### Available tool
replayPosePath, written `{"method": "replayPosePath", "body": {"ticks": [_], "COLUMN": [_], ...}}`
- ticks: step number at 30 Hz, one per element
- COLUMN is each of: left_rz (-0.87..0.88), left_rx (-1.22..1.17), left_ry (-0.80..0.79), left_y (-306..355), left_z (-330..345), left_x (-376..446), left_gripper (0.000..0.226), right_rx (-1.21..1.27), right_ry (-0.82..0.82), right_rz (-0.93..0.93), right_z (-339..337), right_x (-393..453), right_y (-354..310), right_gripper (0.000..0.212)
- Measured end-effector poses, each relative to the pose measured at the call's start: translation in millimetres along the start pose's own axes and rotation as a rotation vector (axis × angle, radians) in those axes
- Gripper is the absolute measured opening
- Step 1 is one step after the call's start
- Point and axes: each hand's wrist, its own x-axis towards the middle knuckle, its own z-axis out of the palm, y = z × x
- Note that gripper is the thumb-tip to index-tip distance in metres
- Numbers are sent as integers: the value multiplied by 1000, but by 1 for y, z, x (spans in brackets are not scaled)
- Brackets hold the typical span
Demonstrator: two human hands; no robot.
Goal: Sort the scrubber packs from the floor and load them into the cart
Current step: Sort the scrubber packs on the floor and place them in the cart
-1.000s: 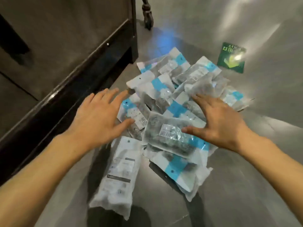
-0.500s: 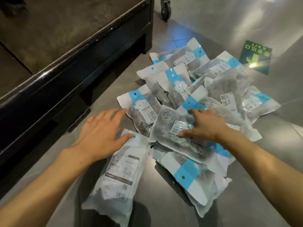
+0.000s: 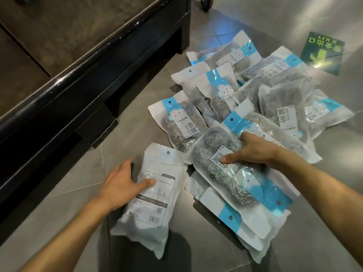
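Observation:
Several clear scrubber packs with blue-and-white headers lie in a loose pile [image 3: 255, 99] on the grey tiled floor. My right hand [image 3: 253, 152] pinches the nearest face-up pack of steel-wool scrubbers [image 3: 225, 173], thumb on its label and fingers over its far edge. My left hand [image 3: 121, 185] grips the left edge of a separate white pack [image 3: 153, 197] that lies label-side up, apart from the pile, thumb pressed on its label. The cart's dark flat deck [image 3: 68, 36] with its black rim runs along the left.
A cart caster wheel [image 3: 205, 2] shows at the top edge. A green floor sticker with an arrow [image 3: 322, 54] lies at the far right. Open floor tiles [image 3: 294, 242] spread at the lower right and between the pile and the cart.
Both hands dropped from hovering open above the pile onto packs. The right hand closed on the nearest scrubber pack; the left slid down and took the white pack's edge.

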Motion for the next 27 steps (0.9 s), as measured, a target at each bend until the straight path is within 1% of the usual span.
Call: {"method": "replayPosePath", "body": {"ticks": [2, 3, 4, 5, 6, 8, 10, 11, 12, 14, 17, 18, 21, 24, 27], "left_rz": [-118, -151, -172, -192, -206, -201, -192, -184, -176, -145, -91, -72, 22, 125, 216], "left_rx": [-123, -164, -226, -312, -394, -507, -595, -646, -688, -760, -906, -960, -1046, -1037, -1008], "left_ry": [-53, -66, -74, -85, -105, -179, -273, -295, -290, -244, -165, -140, -61, 32, 89], "left_y": [-8, -9, -10, -9, -6, 1, 7, 10, 12, 15, 25, 31, 53, 80, 109], "left_z": [14, 20, 26, 30, 33, 37, 43, 45, 46, 46, 34, 26, 0, -33, -70], "left_x": [-4, -6, -8, -11, -13, -15, -16, -18, -20, -22, -27, -29, -33, -42, -66], "left_gripper": [125, 126, 119, 105, 93, 74, 63, 59, 56, 54, 50, 49, 47, 45, 47], "right_rx": [121, 184, 237, 281, 316, 380, 451, 485, 527, 618, 750, 785, 875, 914, 978], "right_ry": [-8, -10, -13, -20, -29, -28, -24, -26, -31, -26, -2, 6, 40, 118, 186], "right_rz": [-11, -16, -15, -9, 2, 37, 49, 46, 34, 11, -37, -54, -109, -156, -176], "right_z": [5, 7, 9, 10, 12, 15, 17, 18, 19, 18, 13, 12, 8, -2, -21], "right_x": [-6, -9, -12, -17, -21, -28, -36, -41, -45, -54, -68, -72, -82, -93, -116], "right_y": [2, 2, 3, 2, 2, 2, 3, 3, 4, 7, 7, 7, 2, -11, -29], "right_gripper": [67, 58, 48, 40, 39, 44, 47, 47, 50, 65, 42, 37, 34, 28, 31]}}
